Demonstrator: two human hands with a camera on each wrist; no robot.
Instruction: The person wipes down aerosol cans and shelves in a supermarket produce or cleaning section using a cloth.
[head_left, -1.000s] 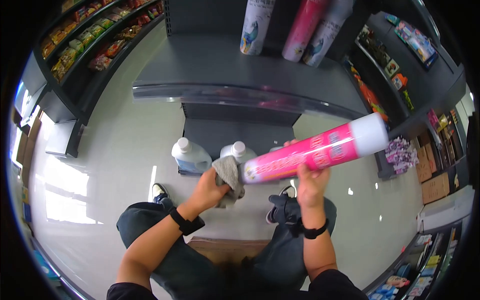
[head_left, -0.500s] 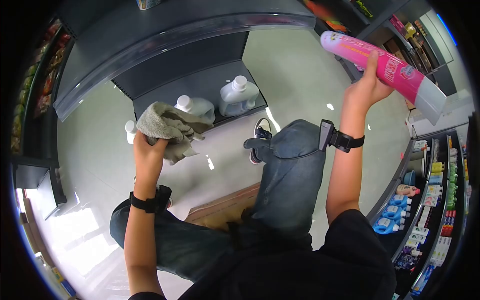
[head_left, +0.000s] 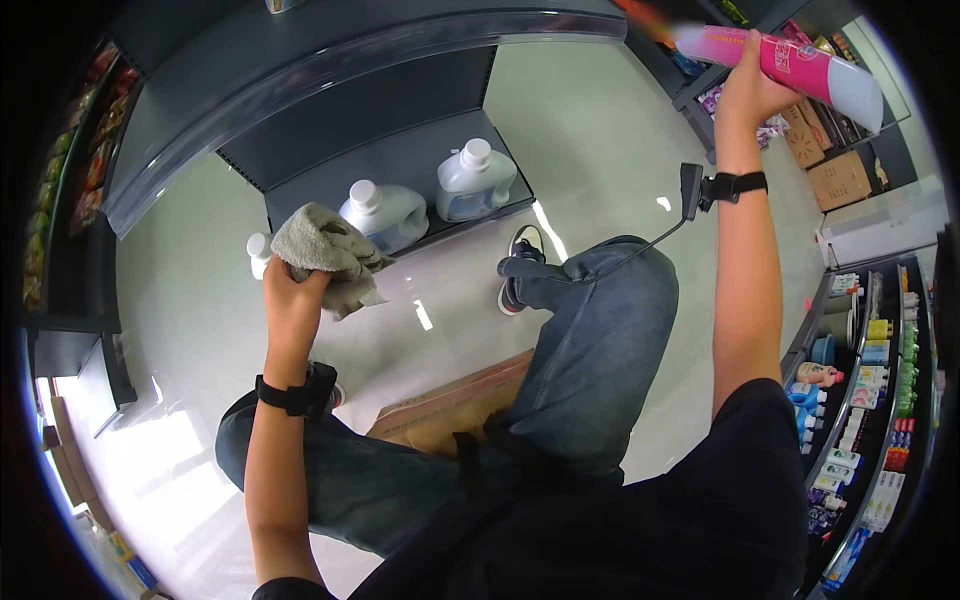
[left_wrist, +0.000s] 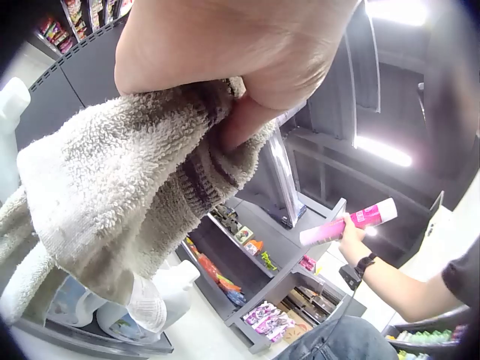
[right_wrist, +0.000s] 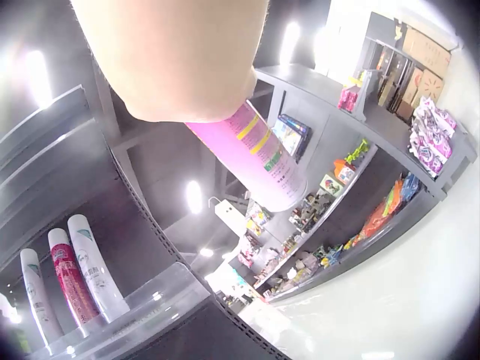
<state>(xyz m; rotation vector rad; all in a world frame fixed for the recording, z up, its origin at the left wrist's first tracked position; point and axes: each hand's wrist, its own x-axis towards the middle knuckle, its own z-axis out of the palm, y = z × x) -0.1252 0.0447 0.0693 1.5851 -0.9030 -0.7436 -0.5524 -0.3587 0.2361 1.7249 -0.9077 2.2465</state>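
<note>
Showing glossy pink, white-capped can (head_left: pixel 800 68); right hand's (head_left: pixel 752 100) grip wraps it.

The cylindrical pink spray can (head_left: pixel 795 68) has a white cap, with yellow bands and a green patch showing in the right wrist view, where the pink pales toward the far end. The looped terry cloth (head_left: pixel 318 245) is beige-grey, crossed by dark brown stripes. The plastic jug-shaped bottles (head_left: pixel 478 185) are white with white caps and pale blue on their labels. The metal shelving (head_left: pixel 345 115) is dark grey, the glossy floor (head_left: pixel 580 140) pale greenish grey. On the shelf in the right wrist view, one slim cylindrical can (right_wrist: pixel 73 279) is red between white ones. The denim trousers (head_left: pixel 600 350) are faded blue, the short-sleeved fabric shirt (head_left: pixel 610 520) plain black.
</note>
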